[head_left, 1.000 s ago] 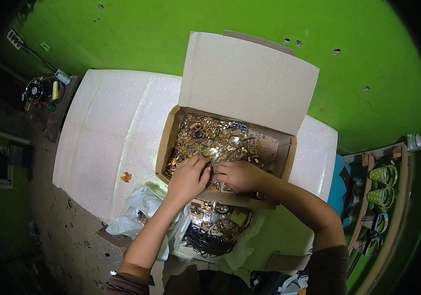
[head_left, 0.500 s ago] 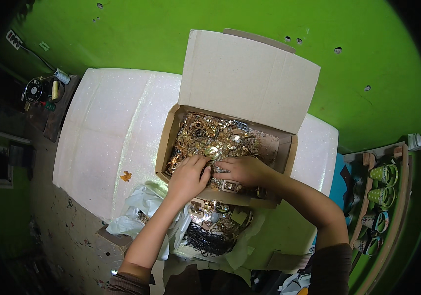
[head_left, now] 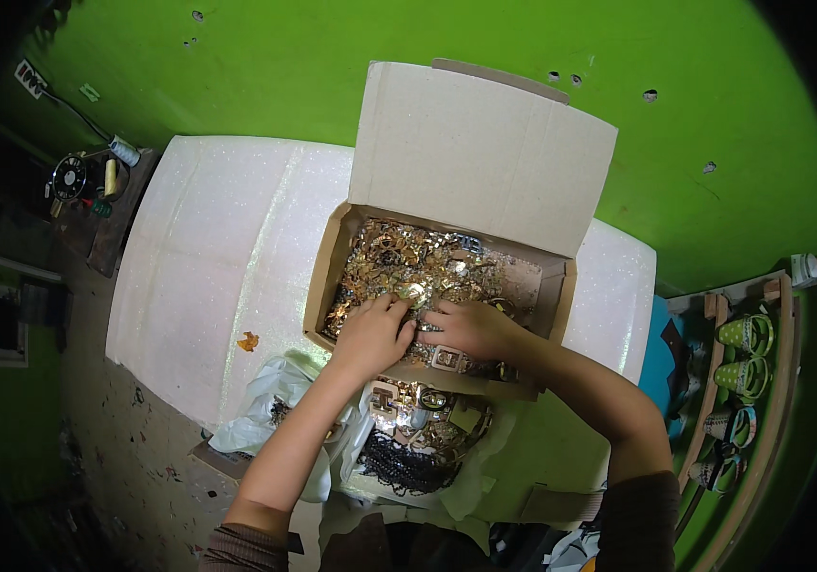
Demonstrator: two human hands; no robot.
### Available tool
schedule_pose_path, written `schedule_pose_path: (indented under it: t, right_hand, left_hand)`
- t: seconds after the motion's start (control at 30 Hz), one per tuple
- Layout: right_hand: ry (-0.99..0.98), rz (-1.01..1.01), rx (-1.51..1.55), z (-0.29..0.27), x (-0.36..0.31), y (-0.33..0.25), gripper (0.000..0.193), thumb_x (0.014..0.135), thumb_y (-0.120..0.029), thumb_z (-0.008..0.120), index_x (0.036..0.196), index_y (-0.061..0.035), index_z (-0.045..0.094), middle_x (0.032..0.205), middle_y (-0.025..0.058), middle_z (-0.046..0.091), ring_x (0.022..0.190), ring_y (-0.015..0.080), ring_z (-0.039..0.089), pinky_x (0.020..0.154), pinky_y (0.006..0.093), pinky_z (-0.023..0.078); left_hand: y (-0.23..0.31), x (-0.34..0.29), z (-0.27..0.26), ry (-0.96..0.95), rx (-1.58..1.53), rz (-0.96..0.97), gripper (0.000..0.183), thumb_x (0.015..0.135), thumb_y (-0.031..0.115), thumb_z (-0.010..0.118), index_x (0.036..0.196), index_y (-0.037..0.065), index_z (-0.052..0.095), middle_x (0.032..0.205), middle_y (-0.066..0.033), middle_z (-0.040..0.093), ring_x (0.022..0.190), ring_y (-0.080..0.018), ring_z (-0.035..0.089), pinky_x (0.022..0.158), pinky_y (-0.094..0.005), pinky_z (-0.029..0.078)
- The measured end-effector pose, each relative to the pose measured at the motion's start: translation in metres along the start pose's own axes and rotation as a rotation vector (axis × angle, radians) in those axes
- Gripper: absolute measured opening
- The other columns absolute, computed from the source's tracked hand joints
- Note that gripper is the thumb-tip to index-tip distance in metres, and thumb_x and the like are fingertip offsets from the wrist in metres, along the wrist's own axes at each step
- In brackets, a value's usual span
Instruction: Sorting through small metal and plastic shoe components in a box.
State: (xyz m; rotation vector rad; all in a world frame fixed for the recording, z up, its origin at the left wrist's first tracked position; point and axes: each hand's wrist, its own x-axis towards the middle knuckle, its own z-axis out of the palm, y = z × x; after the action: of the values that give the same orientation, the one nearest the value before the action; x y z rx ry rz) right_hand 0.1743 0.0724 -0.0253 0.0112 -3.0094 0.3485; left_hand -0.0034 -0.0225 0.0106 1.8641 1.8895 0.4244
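Note:
An open cardboard box (head_left: 568, 296) holds a heap of small gold and silver metal ornaments (head_left: 380, 257). My left hand (head_left: 375, 334) rests on the near left part of the heap, thumb apart from the fingers, fingertips dipping among the pieces. Just right of it, my right hand (head_left: 470, 329) reaches in from the right with its fingers apart, touching the ornaments. I see nothing gripped in either hand, though the fingertips are partly hidden. A square metal buckle (head_left: 448, 358) lies below my right hand at the box's near side.
Nearer me, a plastic bag (head_left: 270, 405) lies beside more buckles (head_left: 432, 396) and black beaded trim (head_left: 403, 467). A gold piece (head_left: 248, 341) lies on the white sparkly sheet (head_left: 208, 248). The raised lid (head_left: 485, 153) stands before the green wall. Sandals (head_left: 742, 379) sit on a wooden rack at right.
Both hands stay over the heap and shift only slightly. The right hand's fingers have drawn in a little and rearranged among the ornaments. The view has tilted a little.

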Motion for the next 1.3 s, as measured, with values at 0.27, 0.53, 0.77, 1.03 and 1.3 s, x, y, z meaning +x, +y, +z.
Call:
schedule_pose_path:
  t: [0.27,0.53,0.77,1.03,1.3]
  right_hand:
    - [-0.053,0.010,-0.010,0.001,-0.004,0.001,0.013,0.076,-0.017,0.048,0.088,-0.0151,0.051,0.085,0.0028,0.046,0.081,0.0174,0.049,0.055,0.0269,0.048]
    - [0.005,-0.007,-0.048,0.003,-0.009,0.000,0.012,0.074,-0.015,0.049,0.085,-0.0153,0.052,0.084,0.0031,0.047,0.081,0.0174,0.050,0.057,0.0263,0.049]
    - [-0.113,0.116,0.023,0.009,-0.007,0.001,0.010,0.073,-0.014,0.051,0.083,-0.0116,0.055,0.087,0.0058,0.048,0.086,0.0197,0.051,0.060,0.0287,0.050]
    - [0.166,0.313,0.644,-0.014,-0.005,0.018,0.019,0.065,-0.007,0.060,0.083,-0.0062,0.057,0.076,0.0111,0.057,0.071,0.0222,0.057,0.061,0.0325,0.047]
    - [0.042,0.622,0.927,-0.075,0.028,0.005,0.022,0.070,-0.010,0.062,0.091,-0.0048,0.060,0.069,0.0055,0.057,0.059,0.0128,0.049,0.054,0.0268,0.041]
  left_hand:
    - [-0.001,0.016,0.000,-0.111,0.159,0.034,0.032,0.078,0.023,0.053,0.106,0.006,0.055,0.097,-0.0141,0.054,0.095,-0.0293,0.052,0.082,-0.0407,0.042]
    - [0.002,0.020,0.001,-0.065,0.072,0.032,0.030,0.079,0.023,0.052,0.102,0.005,0.056,0.095,-0.0147,0.055,0.093,-0.0303,0.054,0.081,-0.0406,0.043]
    - [0.008,0.023,0.004,-0.152,-0.145,-0.079,0.033,0.081,0.023,0.051,0.107,0.002,0.055,0.102,-0.0172,0.055,0.095,-0.0334,0.053,0.083,-0.0362,0.043]
    - [-0.001,0.034,0.009,-0.211,-0.985,-0.407,0.034,0.088,0.027,0.043,0.109,0.003,0.053,0.105,-0.0108,0.057,0.089,-0.0205,0.057,0.082,-0.0316,0.045]
    - [-0.009,0.035,0.026,-0.372,-2.112,-0.733,0.036,0.092,0.026,0.028,0.106,0.002,0.050,0.095,-0.0137,0.059,0.086,-0.0221,0.060,0.079,-0.0343,0.050]
